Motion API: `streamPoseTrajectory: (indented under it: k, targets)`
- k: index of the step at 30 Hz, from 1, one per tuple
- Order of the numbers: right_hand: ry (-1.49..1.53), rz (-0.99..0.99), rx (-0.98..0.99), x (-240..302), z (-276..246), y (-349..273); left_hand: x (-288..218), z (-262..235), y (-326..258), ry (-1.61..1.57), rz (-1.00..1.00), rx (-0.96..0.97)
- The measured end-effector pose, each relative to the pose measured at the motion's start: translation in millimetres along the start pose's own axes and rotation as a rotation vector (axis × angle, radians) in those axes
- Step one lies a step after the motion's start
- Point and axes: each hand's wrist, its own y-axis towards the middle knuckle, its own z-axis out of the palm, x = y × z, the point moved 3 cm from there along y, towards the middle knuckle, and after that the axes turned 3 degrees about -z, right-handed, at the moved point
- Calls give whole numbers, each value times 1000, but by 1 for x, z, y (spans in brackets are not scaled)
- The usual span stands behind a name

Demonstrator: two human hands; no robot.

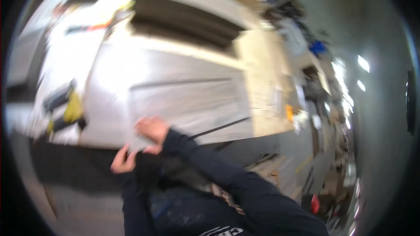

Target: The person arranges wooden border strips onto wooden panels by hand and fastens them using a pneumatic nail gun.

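A broad grey panel (188,100) lies on the bench before me, with dark lines along its face. My right hand (152,132) rests on its near edge, fingers stretched out over the surface and thumb apart. Just left of it and lower, at the same edge, my left hand (124,161) has its fingers drawn together in a pinch. Something small and pale shows between the two hands, but blur hides what it is.
A yellow and black power tool (72,107) lies on the left of the bench. Behind the panel stands a long grey box-like piece (183,13) with a dark side. Pale wood board (267,70) extends at the right. Stacked material (323,87) lines the far right.
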Motion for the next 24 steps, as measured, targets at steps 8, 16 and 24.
streamPoseTrajectory:
  k: [8, 16, 24]
  targets:
    - [175, 218, 124, -14, -25, -15, 15, -6, 5, -235, -601, -20]
    - [-563, 1703, -474, -127, -182, -241, -16, -1, 21, 118, -476, -78]
    - [-73, 1517, -518, -202, -112, -279, -7, -53, 27, 172, -624, -153]
